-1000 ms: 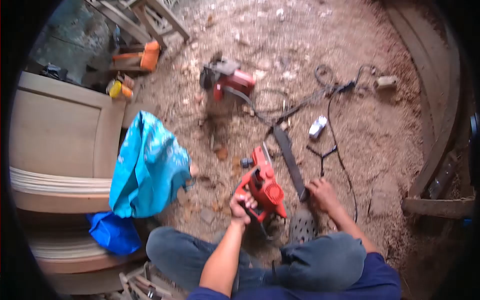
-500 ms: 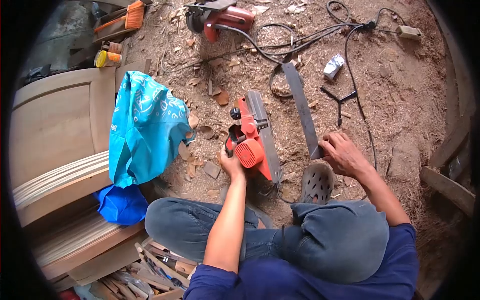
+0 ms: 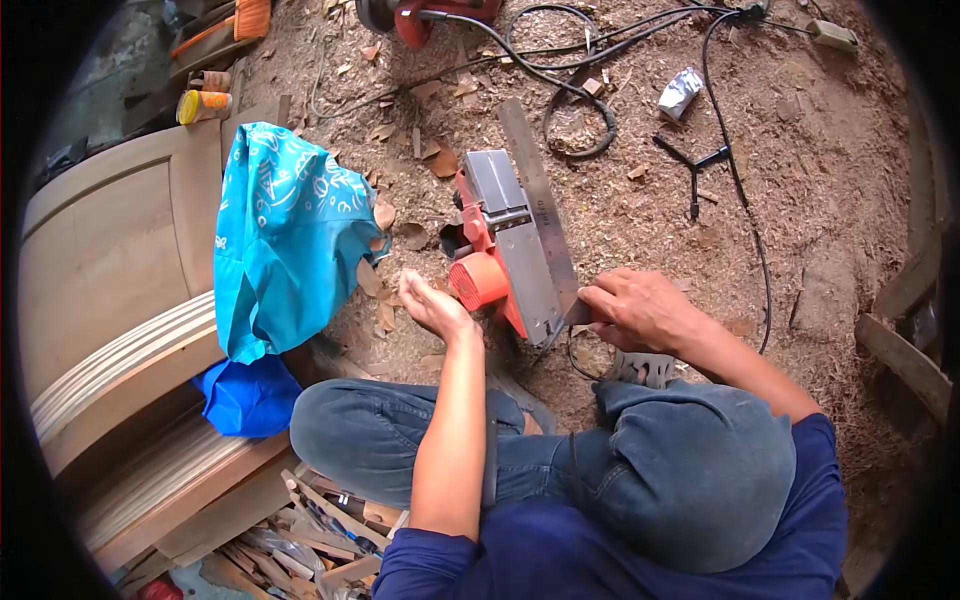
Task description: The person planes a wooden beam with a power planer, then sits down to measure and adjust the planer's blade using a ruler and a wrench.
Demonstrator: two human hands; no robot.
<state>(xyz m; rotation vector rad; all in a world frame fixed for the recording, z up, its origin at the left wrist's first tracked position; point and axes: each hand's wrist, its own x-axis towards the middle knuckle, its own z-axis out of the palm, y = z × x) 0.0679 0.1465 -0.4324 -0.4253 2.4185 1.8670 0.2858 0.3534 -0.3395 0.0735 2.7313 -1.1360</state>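
A red electric hand planer (image 3: 483,280) rests on the dusty ground in front of me, turned so that its grey metal sole shows. Just to its left is my left hand (image 3: 437,308), palm up with the fingers extended, holding nothing. My right hand (image 3: 640,312) pinches the near end of a long flat metal strip (image 3: 550,215) between thumb and fingers. That strip lies along the right edge of the planer's sole, its far end reaching past the planer's front. Whether strip and sole touch all along cannot be made out.
A red power tool (image 3: 440,20) and looping black cables (image 3: 590,70) lie ahead. A T-shaped wrench (image 3: 693,172) and a silver packet (image 3: 681,93) are to the right. Turquoise cloth (image 3: 290,240) hangs over stacked wooden panels (image 3: 110,230) at left. Wood shavings cover the ground.
My left hand has let go of the planer's handle, and the planer has tipped with its sole turned further up. My right hand has brought the metal strip left, against the planer.
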